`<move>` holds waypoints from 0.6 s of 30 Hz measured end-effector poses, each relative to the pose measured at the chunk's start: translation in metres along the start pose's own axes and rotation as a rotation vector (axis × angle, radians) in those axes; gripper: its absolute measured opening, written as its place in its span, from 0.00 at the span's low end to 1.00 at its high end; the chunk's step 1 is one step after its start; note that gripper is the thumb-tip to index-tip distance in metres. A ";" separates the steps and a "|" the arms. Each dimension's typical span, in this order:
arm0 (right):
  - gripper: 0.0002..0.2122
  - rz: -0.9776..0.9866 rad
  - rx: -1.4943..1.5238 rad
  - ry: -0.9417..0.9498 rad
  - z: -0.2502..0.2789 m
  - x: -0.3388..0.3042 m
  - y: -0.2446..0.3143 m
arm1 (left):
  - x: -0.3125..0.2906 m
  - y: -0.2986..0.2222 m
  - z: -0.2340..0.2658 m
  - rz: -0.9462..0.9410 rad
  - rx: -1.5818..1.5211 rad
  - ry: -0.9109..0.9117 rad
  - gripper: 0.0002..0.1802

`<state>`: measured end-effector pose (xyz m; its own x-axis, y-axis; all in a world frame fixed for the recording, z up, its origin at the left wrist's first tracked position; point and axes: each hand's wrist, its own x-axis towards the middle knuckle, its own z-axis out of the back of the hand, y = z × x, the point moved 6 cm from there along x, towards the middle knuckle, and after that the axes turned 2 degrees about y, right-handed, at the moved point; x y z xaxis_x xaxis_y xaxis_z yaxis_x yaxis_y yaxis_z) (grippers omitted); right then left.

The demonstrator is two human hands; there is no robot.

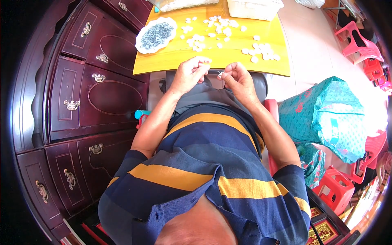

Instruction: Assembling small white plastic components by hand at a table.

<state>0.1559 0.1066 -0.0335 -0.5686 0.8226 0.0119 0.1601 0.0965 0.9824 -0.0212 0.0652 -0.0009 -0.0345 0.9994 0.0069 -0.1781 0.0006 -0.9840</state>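
Observation:
Both of my hands are raised over my lap at the near edge of the yellow table (pixel 228 61). My right hand (pixel 241 83) pinches a small white plastic piece (pixel 220 75) between thumb and finger, and a thin bit sticks out of it. My left hand (pixel 188 75) is closed, thumb against fingers, its tips toward the right hand; what it holds, if anything, is too small to make out. Beyond the left hand stands a white scalloped dish (pixel 173 25) full of small dark metal bits (pixel 157 36). Similar small white pieces (pixel 264 51) lie scattered in groups across the table.
A white plastic basket (pixel 255 10) and a clear tray of white pieces (pixel 188 4) sit at the far edge. Dark wooden drawers (pixel 114 98) line the left. On the right are a large teal bag (pixel 302 104) and red plastic stools (pixel 335 190).

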 end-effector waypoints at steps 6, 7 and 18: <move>0.05 -0.016 -0.005 0.002 -0.001 -0.001 0.000 | 0.002 0.006 -0.005 -0.028 -0.108 0.051 0.12; 0.05 -0.017 0.001 0.008 -0.002 -0.001 0.002 | 0.001 0.005 -0.005 -0.027 -0.109 0.050 0.12; 0.06 -0.007 0.043 0.011 -0.007 -0.004 0.008 | -0.001 0.000 -0.010 -0.100 -0.026 0.110 0.12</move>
<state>0.1538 0.1008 -0.0248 -0.5785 0.8157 0.0069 0.1900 0.1266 0.9736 -0.0116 0.0650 -0.0028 0.0908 0.9921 0.0870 -0.1500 0.1000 -0.9836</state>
